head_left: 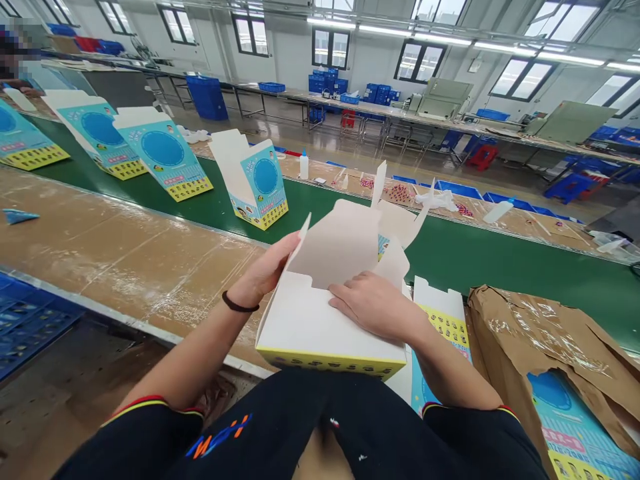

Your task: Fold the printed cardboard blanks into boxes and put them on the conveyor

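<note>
A partly folded cardboard box (320,320) stands in front of my body, plain white on the sides facing me, with a yellow printed strip along its bottom edge. Its top flaps stick up at the far side. My left hand (273,270) is closed around the box's left edge, thumb near a raised flap. My right hand (373,307) is closed over the upper edge of the near white panel, its fingertips at the opening and partly hidden. Beside it on the right lie flat printed box blanks (445,320).
Several blue-and-yellow boxes with raised flaps, one a printed box (265,180), stand along the green conveyor belt (320,207). A torn brown paper package (545,333) of blanks sits at right. A glue-like bottle (304,165) stands beyond. A blue crate (30,320) is at lower left.
</note>
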The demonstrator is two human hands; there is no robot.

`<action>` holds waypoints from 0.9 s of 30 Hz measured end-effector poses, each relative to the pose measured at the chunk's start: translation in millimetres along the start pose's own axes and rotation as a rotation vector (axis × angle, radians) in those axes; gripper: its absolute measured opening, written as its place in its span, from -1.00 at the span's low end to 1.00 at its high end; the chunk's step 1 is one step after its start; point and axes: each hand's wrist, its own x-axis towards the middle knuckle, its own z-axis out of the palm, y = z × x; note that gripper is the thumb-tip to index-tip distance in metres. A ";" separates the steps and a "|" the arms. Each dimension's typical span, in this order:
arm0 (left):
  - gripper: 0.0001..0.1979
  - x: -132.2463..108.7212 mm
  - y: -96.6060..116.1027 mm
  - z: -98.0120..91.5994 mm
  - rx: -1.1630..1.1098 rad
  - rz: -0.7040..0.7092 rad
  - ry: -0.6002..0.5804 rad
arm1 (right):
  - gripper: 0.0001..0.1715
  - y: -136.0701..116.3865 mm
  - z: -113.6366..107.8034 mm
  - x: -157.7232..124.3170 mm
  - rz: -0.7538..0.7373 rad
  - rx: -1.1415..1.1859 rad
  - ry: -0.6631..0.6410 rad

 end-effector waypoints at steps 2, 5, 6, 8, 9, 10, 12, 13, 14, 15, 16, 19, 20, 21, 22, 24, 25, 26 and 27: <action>-0.47 3.3 -1.1 -5.5 0.063 -0.156 -0.064 | -0.56 -0.9 1.1 3.8 -0.031 -0.014 -0.039; -0.40 4.8 -10.0 -14.1 0.149 -0.262 -0.052 | -0.54 -3.3 6.2 9.6 -0.057 -0.012 -0.060; -0.37 4.7 -14.0 -16.6 0.165 -0.262 -0.033 | -0.56 -4.2 7.9 9.9 -0.064 -0.015 -0.037; -0.36 3.2 -20.7 -20.5 0.162 -0.247 -0.009 | -0.64 -4.8 10.1 5.1 -0.096 -0.017 0.102; -0.37 1.5 -22.7 -21.9 0.148 -0.239 -0.003 | -0.70 -3.8 10.5 0.0 -0.124 -0.003 0.227; -0.38 -1.0 -23.4 -22.7 0.129 -0.226 0.009 | -0.74 -1.2 10.8 -6.5 -0.148 0.031 0.384; -0.38 -8.4 -20.7 -22.7 0.097 -0.204 0.041 | -0.66 9.6 12.4 -20.5 -0.128 0.160 0.759; -0.38 -12.7 -17.7 -21.8 0.088 -0.190 0.063 | -0.60 18.0 14.6 -26.1 -0.068 0.246 0.948; -0.38 -17.1 -14.1 -20.3 0.085 -0.174 0.086 | -0.54 27.7 18.1 -29.9 0.024 0.343 1.110; -0.38 -21.0 -10.2 -18.4 0.086 -0.156 0.105 | -0.49 38.2 23.2 -31.2 0.134 0.452 1.223; -0.38 -24.3 -6.4 -16.2 0.091 -0.137 0.122 | -0.42 48.3 29.5 -30.2 0.235 0.577 1.269; -0.39 -28.0 1.5 -9.2 0.110 -0.085 0.169 | -0.11 67.7 51.6 -17.6 0.337 1.041 0.991; -0.39 -27.2 2.4 -7.4 0.116 -0.066 0.190 | 0.01 69.1 57.9 -12.6 0.316 1.181 0.840; -0.40 -25.6 2.4 -6.1 0.122 -0.051 0.206 | 0.13 68.2 62.6 -8.1 0.298 1.289 0.709; -0.40 -23.3 1.7 -5.2 0.129 -0.042 0.217 | 0.24 65.9 65.9 -4.5 0.297 1.354 0.612; -0.40 -17.4 -1.4 -5.0 0.137 -0.039 0.221 | 0.40 59.6 68.6 0.1 0.343 1.352 0.522; -0.39 -14.1 -3.6 -5.4 0.139 -0.042 0.215 | 0.43 57.0 69.2 1.4 0.368 1.308 0.506; -0.37 -10.7 -6.2 -6.2 0.141 -0.043 0.207 | 0.43 55.3 70.1 2.4 0.380 1.256 0.499; -0.35 -7.5 -9.1 -7.2 0.140 -0.038 0.201 | 0.39 54.5 71.7 3.4 0.378 1.202 0.499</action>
